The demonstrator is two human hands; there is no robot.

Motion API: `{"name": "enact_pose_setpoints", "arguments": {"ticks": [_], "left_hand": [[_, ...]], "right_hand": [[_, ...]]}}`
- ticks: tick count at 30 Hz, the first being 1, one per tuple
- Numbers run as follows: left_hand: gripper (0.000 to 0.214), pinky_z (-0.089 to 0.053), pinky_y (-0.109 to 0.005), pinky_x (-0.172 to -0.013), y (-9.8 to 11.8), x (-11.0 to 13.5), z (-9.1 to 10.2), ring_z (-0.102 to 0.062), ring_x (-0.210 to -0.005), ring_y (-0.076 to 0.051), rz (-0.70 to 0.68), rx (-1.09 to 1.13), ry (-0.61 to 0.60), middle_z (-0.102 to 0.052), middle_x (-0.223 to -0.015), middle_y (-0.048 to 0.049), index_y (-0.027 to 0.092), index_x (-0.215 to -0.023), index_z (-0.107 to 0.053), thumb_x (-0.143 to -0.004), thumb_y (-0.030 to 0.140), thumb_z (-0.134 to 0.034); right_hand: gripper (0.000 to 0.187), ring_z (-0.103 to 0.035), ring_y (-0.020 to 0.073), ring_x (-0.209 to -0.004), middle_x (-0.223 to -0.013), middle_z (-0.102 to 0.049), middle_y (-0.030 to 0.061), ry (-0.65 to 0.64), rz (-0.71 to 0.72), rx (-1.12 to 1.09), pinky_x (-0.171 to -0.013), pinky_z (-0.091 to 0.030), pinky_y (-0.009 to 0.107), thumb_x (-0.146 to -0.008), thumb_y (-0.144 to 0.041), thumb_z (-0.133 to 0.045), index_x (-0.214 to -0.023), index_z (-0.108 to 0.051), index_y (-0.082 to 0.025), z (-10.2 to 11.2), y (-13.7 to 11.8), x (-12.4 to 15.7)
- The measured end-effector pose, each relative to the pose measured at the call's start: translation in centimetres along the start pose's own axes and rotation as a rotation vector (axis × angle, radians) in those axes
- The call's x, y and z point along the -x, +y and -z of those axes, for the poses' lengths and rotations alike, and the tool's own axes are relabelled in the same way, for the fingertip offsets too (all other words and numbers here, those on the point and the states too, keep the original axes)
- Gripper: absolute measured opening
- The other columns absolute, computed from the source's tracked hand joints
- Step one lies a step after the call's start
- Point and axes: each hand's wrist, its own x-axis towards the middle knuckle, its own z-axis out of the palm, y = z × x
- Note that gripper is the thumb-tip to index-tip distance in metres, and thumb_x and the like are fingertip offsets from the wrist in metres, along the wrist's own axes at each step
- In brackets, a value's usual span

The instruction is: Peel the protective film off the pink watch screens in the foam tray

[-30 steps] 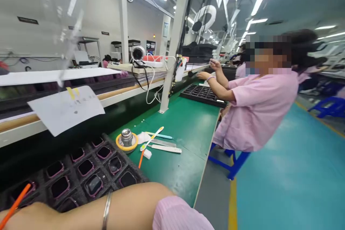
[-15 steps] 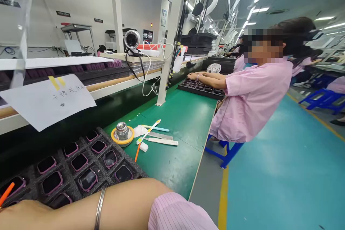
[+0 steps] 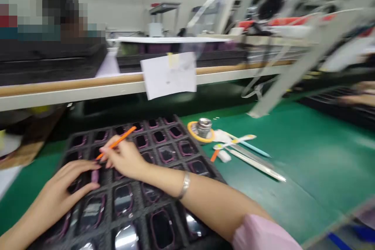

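Orange stick in right hand above tray of watch cases

The right arm comes in from the lower right and bends down at the wrist. Its grip is clenched: thumb and fingers pinch the thin orange stick, and the tip points up and away over the tray. The left hand lies low on the tray, palm down, with soft, curved fingers. Its fingertips are by a small pink piece, but you cannot tell if they are holding it.

The tray is black, bumpy foam with rows of square holes. The watch cases sit in those holes, one in each. They have rounded corners, pink rims and dark, shiny glass.

A smooth silver bangle circles the right wrist, and a pink, ribbed sleeve covers the arm above the elbow.

To the right, on the green worktop, a steel weight sits in a yellow ring. White cloth and long, flat white sticks lie beside it.
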Motion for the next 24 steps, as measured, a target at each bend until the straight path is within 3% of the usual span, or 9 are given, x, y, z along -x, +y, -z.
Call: {"name": "enact_pose_setpoints", "arguments": {"ticks": [7, 13, 19, 24], "left_hand": [[0.027, -0.049, -0.037, -0.1, 1.3, -0.1, 0.4, -0.062, -0.113, -0.022, -0.014, 0.176, -0.071, -0.07, -0.115, -0.0063, 0.023, -0.112, -0.066, -0.093, 0.044, -0.066], [0.027, -0.048, -0.039, -0.1, 1.6, 0.4, 0.3, -0.063, -0.112, -0.023, -0.011, 0.186, -0.065, -0.071, -0.113, -0.0063, 0.023, -0.108, -0.066, -0.092, 0.044, -0.067], [0.048, -0.053, -0.038, -0.094, 1.6, 0.5, 0.0, -0.066, -0.106, -0.024, 0.105, 0.189, -0.033, -0.068, -0.114, -0.0076, 0.021, -0.119, -0.056, -0.084, 0.047, -0.077], [0.049, -0.053, -0.038, -0.095, 1.7, 0.6, -0.2, -0.066, -0.106, -0.024, 0.139, 0.195, -0.043, -0.068, -0.114, -0.0063, 0.022, -0.118, -0.055, -0.082, 0.046, -0.079]], "right_hand": [[0.039, -0.066, 0.012, -0.055, -0.066, -0.066, -0.0031, -0.076, -0.049, -0.066, -0.056, -0.056, 0.025, -0.085, -0.058, -0.066, -0.087, -0.05, -0.023, -0.2, 1.2, 0.5], [0.042, -0.067, 0.0139, -0.058, -0.066, -0.068, 0.0001, -0.103, -0.054, -0.007, -0.059, -0.058, 0.028, -0.083, -0.061, -0.067, -0.084, -0.052, -0.022, -0.3, 1.0, 0.9], [0.044, -0.067, 0.0149, -0.061, -0.07, -0.07, 0.0025, -0.126, -0.054, 0.039, -0.061, -0.058, 0.03, -0.083, -0.063, -0.067, -0.085, -0.054, -0.021, -0.3, 1.1, 1.0], [0.044, -0.068, 0.0152, -0.063, -0.071, -0.07, 0.0027, -0.149, -0.043, 0.068, -0.063, -0.058, 0.03, -0.083, -0.063, -0.066, -0.085, -0.054, -0.021, -0.2, 1.1, 1.1]]}}
